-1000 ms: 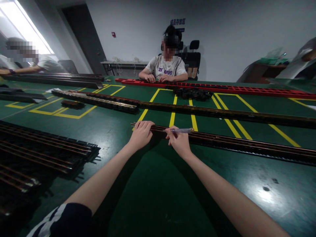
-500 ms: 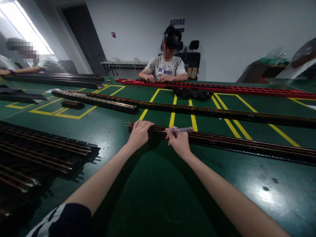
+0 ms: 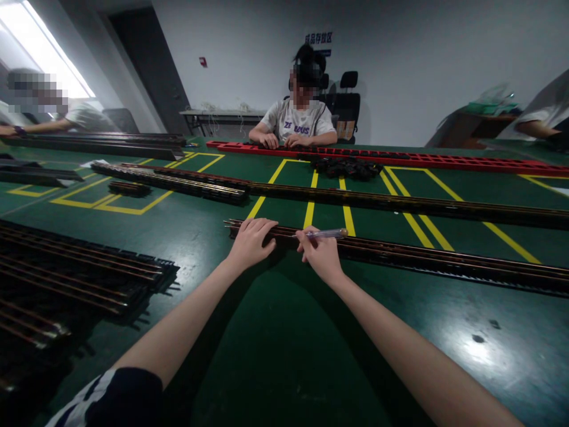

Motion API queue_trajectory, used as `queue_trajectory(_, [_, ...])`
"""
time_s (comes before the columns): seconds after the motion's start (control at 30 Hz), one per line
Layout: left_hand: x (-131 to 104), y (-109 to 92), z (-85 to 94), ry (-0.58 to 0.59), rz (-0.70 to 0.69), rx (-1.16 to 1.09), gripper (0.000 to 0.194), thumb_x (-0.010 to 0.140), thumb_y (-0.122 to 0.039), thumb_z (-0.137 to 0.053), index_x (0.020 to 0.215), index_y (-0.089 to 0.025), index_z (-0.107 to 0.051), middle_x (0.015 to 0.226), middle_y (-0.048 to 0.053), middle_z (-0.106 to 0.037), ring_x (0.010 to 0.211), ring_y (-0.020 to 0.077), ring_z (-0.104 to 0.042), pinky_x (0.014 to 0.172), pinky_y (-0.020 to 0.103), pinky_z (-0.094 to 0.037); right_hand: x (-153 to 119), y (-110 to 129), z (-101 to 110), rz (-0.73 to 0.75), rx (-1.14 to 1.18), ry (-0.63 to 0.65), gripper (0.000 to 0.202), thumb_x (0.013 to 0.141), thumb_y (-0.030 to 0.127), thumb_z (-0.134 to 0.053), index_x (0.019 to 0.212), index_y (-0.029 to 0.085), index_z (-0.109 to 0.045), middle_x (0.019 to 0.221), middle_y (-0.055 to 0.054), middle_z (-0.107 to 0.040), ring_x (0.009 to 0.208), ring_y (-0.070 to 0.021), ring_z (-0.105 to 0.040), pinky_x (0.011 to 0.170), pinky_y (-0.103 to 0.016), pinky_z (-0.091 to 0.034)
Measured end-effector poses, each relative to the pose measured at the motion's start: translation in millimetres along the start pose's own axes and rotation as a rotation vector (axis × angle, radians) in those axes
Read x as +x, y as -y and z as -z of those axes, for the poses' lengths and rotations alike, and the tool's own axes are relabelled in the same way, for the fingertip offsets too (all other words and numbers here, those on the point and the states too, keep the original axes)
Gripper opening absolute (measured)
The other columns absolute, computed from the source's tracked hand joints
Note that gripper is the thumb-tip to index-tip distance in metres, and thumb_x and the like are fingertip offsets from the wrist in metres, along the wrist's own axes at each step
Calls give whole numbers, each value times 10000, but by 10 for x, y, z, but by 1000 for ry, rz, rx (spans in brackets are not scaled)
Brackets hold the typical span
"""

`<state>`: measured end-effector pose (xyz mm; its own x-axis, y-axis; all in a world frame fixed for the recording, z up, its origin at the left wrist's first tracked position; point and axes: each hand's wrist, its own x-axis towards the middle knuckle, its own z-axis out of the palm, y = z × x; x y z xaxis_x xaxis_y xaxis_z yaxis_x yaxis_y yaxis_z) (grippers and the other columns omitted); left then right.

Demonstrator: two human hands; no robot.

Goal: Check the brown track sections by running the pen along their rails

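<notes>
A long dark strip [image 3: 400,254] with copper-coloured rods runs across the green table from the middle to the right edge. My left hand [image 3: 252,242] rests on the strip near its left end, fingers over the rods and thumb apart at the near side. Close to its right, my right hand [image 3: 319,249] is closed around a screwdriver [image 3: 329,233] with a clear purplish handle. The tool's thin shaft points left, over the strip. Where exactly its tip touches is too small to tell.
Stacks of rodded strips [image 3: 80,261] lie at the left. Beyond my hands another long strip [image 3: 400,204] crosses the table. Farther back are a pile of black parts [image 3: 347,168] and a red tray [image 3: 444,161], where a person [image 3: 302,121] sits. Other people are at both sides.
My left thumb has moved away from the fingers, to the right. My right hand and the screwdriver have barely moved. At the far right, the other person's arm has shifted.
</notes>
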<state>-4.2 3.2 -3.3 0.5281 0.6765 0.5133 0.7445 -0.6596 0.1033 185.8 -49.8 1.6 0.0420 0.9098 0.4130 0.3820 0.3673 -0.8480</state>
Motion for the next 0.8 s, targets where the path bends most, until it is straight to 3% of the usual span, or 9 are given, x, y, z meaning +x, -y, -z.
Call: queue_trajectory(0.8, [23, -32, -12, 13, 36, 78, 299, 865, -236, -502, 1146, -173, -584, 1153, 97, -671, 1108, 258, -579, 1017, 441, -390, 3, 82, 27, -4, 19, 9, 465, 874, 607, -474, 705, 181, -556, 523, 1, -592, 368, -109, -543, 355, -200, -392])
